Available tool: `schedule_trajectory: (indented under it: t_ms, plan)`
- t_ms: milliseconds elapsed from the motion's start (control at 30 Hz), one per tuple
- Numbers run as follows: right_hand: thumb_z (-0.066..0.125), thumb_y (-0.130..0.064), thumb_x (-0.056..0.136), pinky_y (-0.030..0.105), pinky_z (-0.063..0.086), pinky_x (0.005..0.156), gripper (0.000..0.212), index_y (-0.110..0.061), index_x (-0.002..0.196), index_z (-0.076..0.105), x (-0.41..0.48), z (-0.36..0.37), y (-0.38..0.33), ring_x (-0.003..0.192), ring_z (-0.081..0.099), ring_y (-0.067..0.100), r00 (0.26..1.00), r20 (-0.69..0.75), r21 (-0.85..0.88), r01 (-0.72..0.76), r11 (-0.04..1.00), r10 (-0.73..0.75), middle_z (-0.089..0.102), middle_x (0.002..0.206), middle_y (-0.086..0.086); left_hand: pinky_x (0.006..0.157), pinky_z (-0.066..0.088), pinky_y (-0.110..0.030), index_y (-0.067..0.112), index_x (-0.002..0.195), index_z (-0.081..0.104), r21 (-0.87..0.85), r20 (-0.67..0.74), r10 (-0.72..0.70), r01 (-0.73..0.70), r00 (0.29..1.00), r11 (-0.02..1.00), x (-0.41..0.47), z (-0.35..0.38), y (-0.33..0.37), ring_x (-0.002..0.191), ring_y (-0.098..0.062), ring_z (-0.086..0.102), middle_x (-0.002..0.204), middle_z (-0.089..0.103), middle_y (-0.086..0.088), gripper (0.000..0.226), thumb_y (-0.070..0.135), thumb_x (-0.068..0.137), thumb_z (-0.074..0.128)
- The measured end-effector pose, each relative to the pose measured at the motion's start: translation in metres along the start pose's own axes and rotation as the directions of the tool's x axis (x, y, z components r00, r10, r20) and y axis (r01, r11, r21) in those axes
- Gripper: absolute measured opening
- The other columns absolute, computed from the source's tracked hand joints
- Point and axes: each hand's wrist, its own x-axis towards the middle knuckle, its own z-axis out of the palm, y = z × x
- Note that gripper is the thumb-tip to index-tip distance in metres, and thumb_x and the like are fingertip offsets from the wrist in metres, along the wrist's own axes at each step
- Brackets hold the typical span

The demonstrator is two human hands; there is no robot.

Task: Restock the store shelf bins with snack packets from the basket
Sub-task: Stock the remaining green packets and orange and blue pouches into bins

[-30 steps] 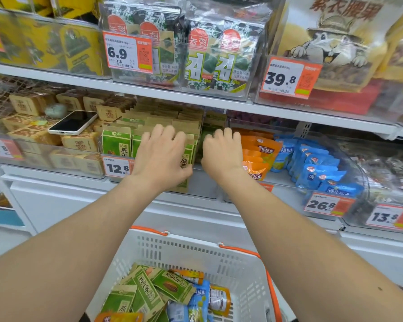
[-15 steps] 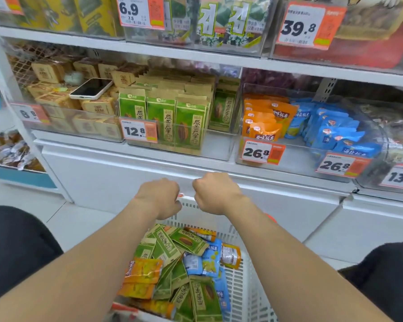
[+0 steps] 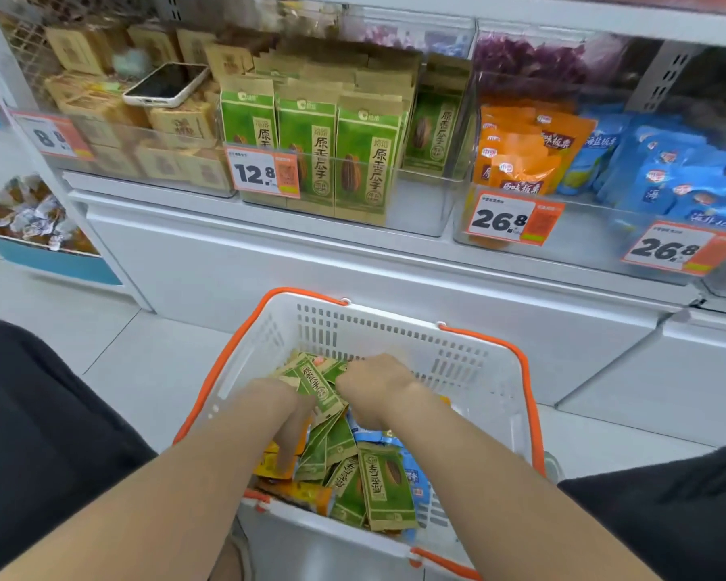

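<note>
Snack packets [image 3: 336, 467] piled loose down in the white basket [image 3: 470, 371] on the floor, right below the shelf bins. Picking-up step now: both hands down in the basket. Left hand [image 3: 284, 406] and right hand [image 3: 374, 385] side by side, both on one green packet [image 3: 320, 390] at the top of the pile. Fingers curled down and mostly hidden behind the knuckles, so cannot tell for sure, but seems like a pinch on that green packet from both sides.

Next move, at a guess: up with it, then upright into the green bin [image 3: 353, 161] behind the 12.8 tag [image 3: 263, 171], where free room shows on the right.

Counting now. Three green packs across the front of that bin, more rows behind. In the basket, about five or six green ones showing, two or three orange, a few blue, rest buried. Two hands. One basket. One phone [image 3: 166, 86] resting on the brown boxes [image 3: 101, 115].
</note>
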Motion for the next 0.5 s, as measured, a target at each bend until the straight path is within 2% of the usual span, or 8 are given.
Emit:
schedule_trajectory:
  t_ms: [67,167,267,333,400,467,500]
  plan:
    - [0.059,-0.006,0.092,0.037,0.055,0.063,0.032,-0.016,0.068,0.042,0.005,-0.001,0.001,0.056,0.046,0.02,1.0,-0.018,0.009,-0.007,1.0,0.008,0.046,0.068,0.0,0.103,0.051,-0.045,0.032,0.166,0.011,0.035,-0.015,-0.007,0.008,1.0,0.999,0.005,0.002,0.0,0.138,-0.033,0.051,0.164,0.039,0.001,0.121,0.045,0.076,0.091]
    - [0.059,-0.008,0.092,0.037,0.053,0.064,0.028,-0.017,0.07,0.044,0.012,-0.005,0.003,0.068,0.057,0.024,0.999,-0.016,0.029,-0.035,0.999,0.036,0.051,0.073,0.001,0.103,0.052,-0.044,0.025,0.16,0.036,0.083,-0.03,0.028,-0.025,0.999,0.996,0.005,0.001,-0.001,0.135,-0.03,0.053,0.155,0.048,0.001,0.104,0.039,0.074,0.094]
    - [0.058,-0.009,0.093,0.037,0.052,0.066,0.03,-0.017,0.071,0.04,0.013,-0.005,0.005,0.073,0.059,0.026,0.999,-0.006,0.048,-0.047,0.998,0.047,0.049,0.076,0.001,0.101,0.054,-0.044,0.021,0.152,0.05,0.075,-0.033,0.056,-0.053,0.998,0.996,0.005,0.001,0.0,0.129,-0.029,0.057,0.146,0.055,0.0,0.094,0.033,0.071,0.096]
    - [0.059,-0.009,0.095,0.037,0.049,0.066,0.032,-0.016,0.072,0.037,0.013,-0.001,0.005,0.074,0.056,0.027,0.999,0.023,0.047,-0.05,0.998,0.049,0.044,0.074,0.0,0.098,0.057,-0.044,0.019,0.147,0.054,0.015,-0.064,0.068,-0.068,0.996,0.998,0.006,0.002,0.0,0.123,-0.029,0.06,0.141,0.058,-0.001,0.092,0.032,0.067,0.098]
    - [0.058,-0.011,0.096,0.037,0.048,0.068,0.02,-0.014,0.081,0.045,0.014,0.002,0.007,0.077,0.054,0.026,0.996,0.063,0.062,-0.074,0.995,0.07,0.046,0.076,0.0,0.093,0.059,-0.043,0.02,0.144,0.055,-0.082,-0.127,0.094,-0.105,0.987,0.991,0.008,0.002,-0.001,0.119,-0.027,0.061,0.137,0.058,0.0,0.096,0.036,0.06,0.1]
    - [0.058,-0.013,0.096,0.037,0.046,0.07,0.004,-0.016,0.096,0.055,0.012,-0.002,0.011,0.084,0.058,0.027,0.989,0.087,0.099,-0.124,0.987,0.116,0.057,0.092,0.002,0.094,0.059,-0.043,0.025,0.141,0.054,-0.195,-0.23,0.119,-0.166,0.966,0.967,0.009,0.0,0.0,0.116,-0.024,0.06,0.134,0.058,0.003,0.099,0.038,0.055,0.1]
    - [0.058,-0.014,0.096,0.037,0.046,0.071,0.009,-0.016,0.104,0.059,0.01,-0.006,0.014,0.09,0.061,0.029,0.984,0.088,0.132,-0.167,0.977,0.156,0.061,0.104,0.005,0.095,0.059,-0.043,0.025,0.142,0.053,-0.229,-0.293,0.132,-0.204,0.947,0.952,0.009,-0.003,0.002,0.117,-0.023,0.06,0.135,0.058,0.003,0.1,0.039,0.055,0.1]
